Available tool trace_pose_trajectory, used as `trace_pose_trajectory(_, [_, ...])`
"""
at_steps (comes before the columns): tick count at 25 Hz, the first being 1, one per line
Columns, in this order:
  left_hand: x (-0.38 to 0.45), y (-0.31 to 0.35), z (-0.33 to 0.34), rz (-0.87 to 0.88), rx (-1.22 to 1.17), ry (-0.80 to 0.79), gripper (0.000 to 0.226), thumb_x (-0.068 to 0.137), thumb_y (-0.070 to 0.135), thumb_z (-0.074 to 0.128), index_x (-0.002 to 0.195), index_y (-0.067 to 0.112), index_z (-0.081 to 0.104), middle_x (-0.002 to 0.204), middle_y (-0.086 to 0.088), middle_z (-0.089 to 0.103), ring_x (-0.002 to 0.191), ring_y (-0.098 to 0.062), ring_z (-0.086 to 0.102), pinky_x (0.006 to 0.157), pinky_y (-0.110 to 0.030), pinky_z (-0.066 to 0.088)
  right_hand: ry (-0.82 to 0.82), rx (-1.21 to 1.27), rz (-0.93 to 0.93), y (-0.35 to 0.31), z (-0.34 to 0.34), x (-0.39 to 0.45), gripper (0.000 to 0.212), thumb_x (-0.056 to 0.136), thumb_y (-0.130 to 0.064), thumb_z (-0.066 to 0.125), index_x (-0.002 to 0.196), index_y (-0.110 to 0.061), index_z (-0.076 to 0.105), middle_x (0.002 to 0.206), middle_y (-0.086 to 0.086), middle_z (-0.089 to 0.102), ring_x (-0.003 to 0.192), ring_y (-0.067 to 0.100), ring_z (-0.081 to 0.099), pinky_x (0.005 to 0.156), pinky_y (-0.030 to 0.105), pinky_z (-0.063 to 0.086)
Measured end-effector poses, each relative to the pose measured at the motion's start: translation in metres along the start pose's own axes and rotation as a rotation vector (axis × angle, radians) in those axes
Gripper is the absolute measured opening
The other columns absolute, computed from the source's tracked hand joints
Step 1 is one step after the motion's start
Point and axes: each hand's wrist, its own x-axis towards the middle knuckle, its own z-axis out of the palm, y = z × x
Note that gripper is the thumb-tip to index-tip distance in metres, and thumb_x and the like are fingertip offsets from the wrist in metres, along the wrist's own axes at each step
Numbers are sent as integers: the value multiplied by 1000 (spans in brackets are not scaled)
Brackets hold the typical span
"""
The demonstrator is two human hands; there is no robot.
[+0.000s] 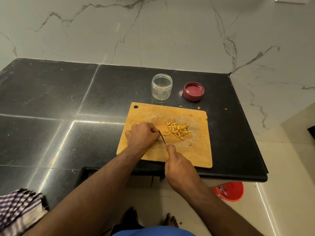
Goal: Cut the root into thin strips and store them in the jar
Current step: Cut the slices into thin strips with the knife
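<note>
The cutting step is going on. The left hand (pixel 141 135) curls down on the wooden board (pixel 196 155), likely holding the last bit of root – it is hidden under the fingers. The right hand (pixel 179 166) grips the knife (pixel 162 137), blade beside the left fingers. A pile of yellow strips (pixel 178 131) lies just right of it. Next the strips must go into the open jar (pixel 161 86) behind the board, its red lid (pixel 193 91) beside it. The desk (pixel 51 99) is black stone – white marble walls behind.
</note>
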Motion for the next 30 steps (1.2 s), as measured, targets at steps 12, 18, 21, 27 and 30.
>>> trace_pose_trajectory(12, [4,-13,-24,17,-58,4,21,92,28,61,105,33,76,111,15,72,89,-11,62,87,-41,54,81,142,65,15,-15,-28,39,103,-22,38,141,-30,32,85,-11,54,69,7,54,51,17,31])
trace_pose_trajectory(18, [-2,-32,-30,30,-167,-39,27,96,11,57,116,21,72,105,7,65,83,-3,54,61,-17,42,16,92,-37,3,5,-17,45,103,-21,37,146,-25,29,102,-2,57,79,11,51,67,22,35])
trace_pose_trajectory(21, [-4,-37,-30,42,-203,-49,27,100,11,54,120,20,71,112,2,67,95,-9,56,71,-23,45,44,98,30,14,3,-19,46,102,-19,36,147,-23,29,107,2,59,83,15,55,70,25,39])
trace_pose_trajectory(27, [-6,-39,-31,56,-204,-52,24,99,15,59,118,19,71,112,3,68,94,-9,58,71,-22,46,58,137,36,16,-4,-27,44,103,-20,39,145,-30,29,101,-6,55,74,8,52,55,15,34])
trace_pose_trajectory(30, [-6,-40,-33,69,-186,-71,20,97,17,62,114,21,73,104,6,68,87,-5,58,67,-20,46,36,119,45,19,0,-25,43,103,-21,38,145,-29,29,105,-2,58,80,10,53,63,20,36])
